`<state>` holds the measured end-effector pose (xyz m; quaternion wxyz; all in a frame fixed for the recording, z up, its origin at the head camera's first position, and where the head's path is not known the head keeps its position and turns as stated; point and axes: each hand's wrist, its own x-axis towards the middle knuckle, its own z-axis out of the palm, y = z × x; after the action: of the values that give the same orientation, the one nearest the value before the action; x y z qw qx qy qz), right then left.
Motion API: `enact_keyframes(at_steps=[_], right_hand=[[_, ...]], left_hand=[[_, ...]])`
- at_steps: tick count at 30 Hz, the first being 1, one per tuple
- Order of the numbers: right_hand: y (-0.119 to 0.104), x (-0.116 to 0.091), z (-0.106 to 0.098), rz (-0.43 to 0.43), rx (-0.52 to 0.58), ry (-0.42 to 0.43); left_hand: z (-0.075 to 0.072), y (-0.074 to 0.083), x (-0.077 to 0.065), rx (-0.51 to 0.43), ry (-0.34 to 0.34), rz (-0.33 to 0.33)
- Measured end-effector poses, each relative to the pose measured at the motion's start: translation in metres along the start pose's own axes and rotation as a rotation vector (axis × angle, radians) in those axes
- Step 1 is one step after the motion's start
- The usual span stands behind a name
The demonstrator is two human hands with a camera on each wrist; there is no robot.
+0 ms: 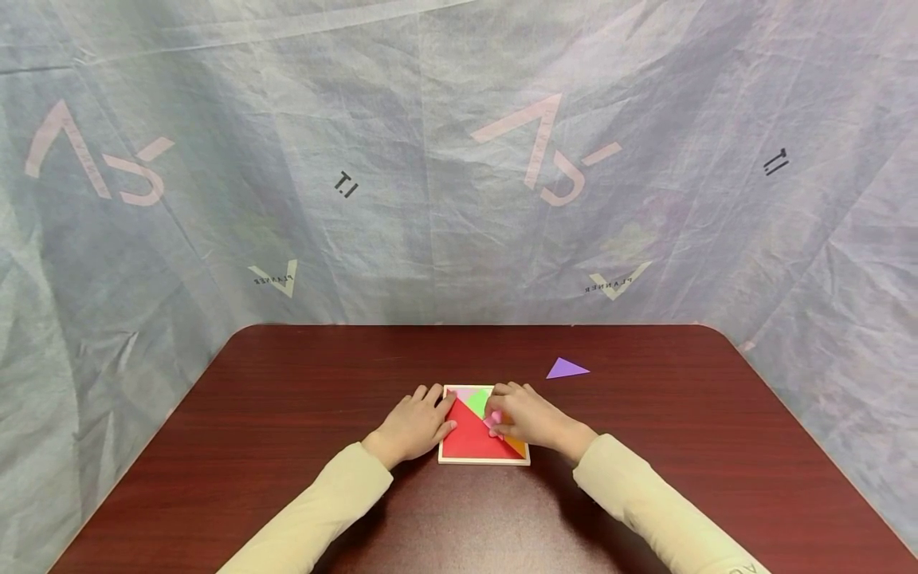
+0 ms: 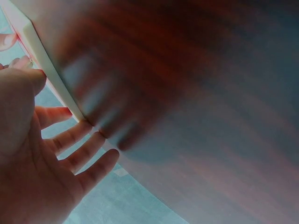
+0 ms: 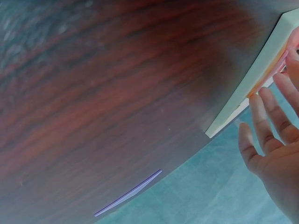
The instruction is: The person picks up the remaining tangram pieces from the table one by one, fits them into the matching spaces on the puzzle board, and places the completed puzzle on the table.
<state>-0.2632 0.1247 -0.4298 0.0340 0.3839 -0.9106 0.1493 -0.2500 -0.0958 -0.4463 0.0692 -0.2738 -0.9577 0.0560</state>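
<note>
A square, white-rimmed tangram tray (image 1: 484, 461) lies on the table with flat coloured pieces in it. Red (image 1: 469, 440) fills its left and lower part, a green piece (image 1: 477, 401) sits near the top, and some orange (image 1: 516, 446) shows at the lower right. My left hand (image 1: 414, 422) rests at the tray's left edge, fingers extended, index finger and thumb over the rim. Above the tray's right side, my right hand (image 1: 531, 414) pinches a pink piece (image 1: 493, 418) between thumb and fingers, partly hiding it. The right wrist view catches only a sliver of pink beside the fingers (image 3: 271, 116).
A purple triangle (image 1: 566, 369) lies on the dark red wooden table (image 1: 301, 383), behind and to the right of the tray. Grey printed cloth (image 1: 430, 199) hangs behind the table and along both sides.
</note>
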Motion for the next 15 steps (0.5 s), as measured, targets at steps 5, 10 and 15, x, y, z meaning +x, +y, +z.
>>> enact_keyframes(at_steps=[5, 10, 15], right_hand=[[0.0003, -0.0005, 0.0008, -0.026, -0.001, 0.015], [0.0025, -0.0011, 0.0025, -0.087, -0.021, 0.068], [0.0049, -0.0008, 0.0035, -0.066, -0.014, 0.053]], left_hand=[[0.0, 0.0003, 0.0001, 0.003, -0.008, -0.006], [0.0001, 0.0002, 0.0002, 0.004, -0.011, -0.006], [-0.0003, 0.0001, 0.0004, -0.002, -0.007, -0.006]])
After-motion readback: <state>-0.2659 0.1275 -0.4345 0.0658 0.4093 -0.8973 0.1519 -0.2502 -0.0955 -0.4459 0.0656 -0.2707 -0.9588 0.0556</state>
